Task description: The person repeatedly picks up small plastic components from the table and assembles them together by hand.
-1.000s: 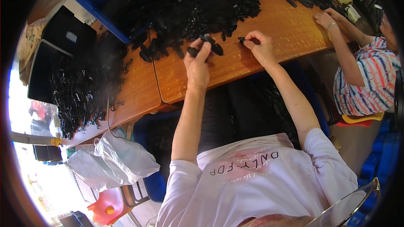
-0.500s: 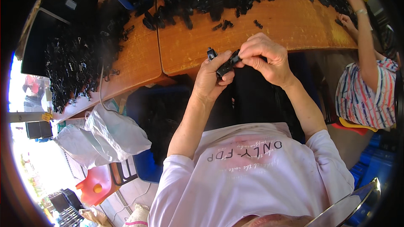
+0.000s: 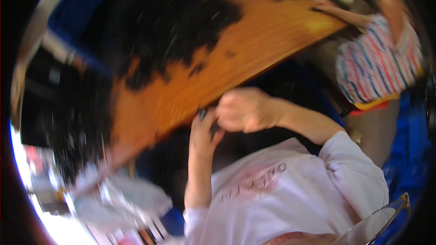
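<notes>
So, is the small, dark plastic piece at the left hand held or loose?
Held, it seems: the small, dark plastic piece sticks up from the left hand; blur hides its full outline.

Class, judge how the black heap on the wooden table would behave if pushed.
The black heap would likely spread rather than move whole: its edge is ragged, with bits lying apart. They might slide fairly easily, as the wooden table looks flat.
</notes>
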The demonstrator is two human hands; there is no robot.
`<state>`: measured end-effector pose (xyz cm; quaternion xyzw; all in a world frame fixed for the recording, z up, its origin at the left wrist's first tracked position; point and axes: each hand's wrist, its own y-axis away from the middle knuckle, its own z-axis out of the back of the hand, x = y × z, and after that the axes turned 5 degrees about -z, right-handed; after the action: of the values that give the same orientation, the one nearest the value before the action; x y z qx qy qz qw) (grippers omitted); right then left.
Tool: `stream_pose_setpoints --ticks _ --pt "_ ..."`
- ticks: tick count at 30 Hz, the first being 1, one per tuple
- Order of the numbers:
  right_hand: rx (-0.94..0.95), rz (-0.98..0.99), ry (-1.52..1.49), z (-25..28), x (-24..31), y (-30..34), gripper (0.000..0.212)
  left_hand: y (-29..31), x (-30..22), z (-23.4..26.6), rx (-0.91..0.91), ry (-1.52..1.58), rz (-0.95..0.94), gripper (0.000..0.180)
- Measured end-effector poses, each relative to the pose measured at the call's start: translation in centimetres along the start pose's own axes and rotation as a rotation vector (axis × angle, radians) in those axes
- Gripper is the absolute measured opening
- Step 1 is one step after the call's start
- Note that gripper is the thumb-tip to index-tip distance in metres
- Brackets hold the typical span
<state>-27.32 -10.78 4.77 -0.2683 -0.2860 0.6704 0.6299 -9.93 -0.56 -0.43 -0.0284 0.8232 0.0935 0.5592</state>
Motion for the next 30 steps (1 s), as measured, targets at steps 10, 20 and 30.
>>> stream_pose_setpoints --ticks 10,20,30 --pt "0.118 -0.092 -0.080 0.5 2.1 3.6 0.018 2.3 1.4 -1.0 -0.077 0.280 0.235 0.026" --pt "0.010 -0.768 -0.464 -2.0 6.2 6.8 0.015 5.9 3.0 -2.0 0.065 0.140 0.322 0.036" --pt "0.231 -1.049 -0.663 -6.1 7.7 10.1 0.030 7.0 6.4 -1.2 0.019 0.134 0.373 0.023"
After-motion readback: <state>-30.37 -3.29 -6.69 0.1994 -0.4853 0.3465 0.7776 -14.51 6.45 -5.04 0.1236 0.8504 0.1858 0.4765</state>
